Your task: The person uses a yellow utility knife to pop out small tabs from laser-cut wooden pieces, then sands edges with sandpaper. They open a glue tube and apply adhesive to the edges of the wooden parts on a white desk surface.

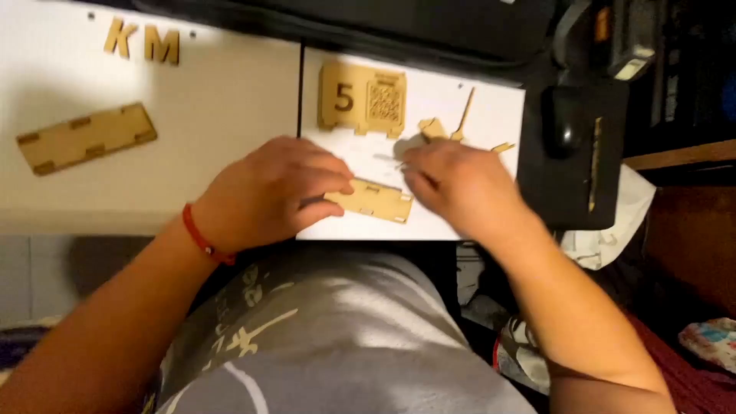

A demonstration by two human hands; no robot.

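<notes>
Nearest the camera is the person's grey printed shirt [330, 337], with both bare forearms reaching up from it toward the bench [222, 100]; the left wrist carries a thin red bracelet [201, 236].

The left hand [264, 192] lies palm down on the white sheet [491, 115], its fingers [326, 178] curled loosely and closed over the left end of a small notched wooden panel [374, 201], pinning it flat against the sheet; the panel lies slightly tilted, between the two hands, near the sheet's front edge.

The right hand [460, 184] rests just beside the panel's right end, fingers bent and drawn together over a thin pale sliver near the fingertips; the hand is blurred, so I cannot tell whether it truly grips anything.

Just beyond the right hand lie a few small wooden pieces [433, 129] and a slim wooden stick [464, 113], standing close together; further back on the same sheet sits a larger wooden plate [362, 100] with a cut digit and a lattice pattern.

To the right, off the sheet, a black computer mouse [563, 123] sits on a dark pad; well to the left, a long notched wooden panel [86, 138] lies on the bench, and beyond it two wooden letters [143, 42] near the far edge.
</notes>
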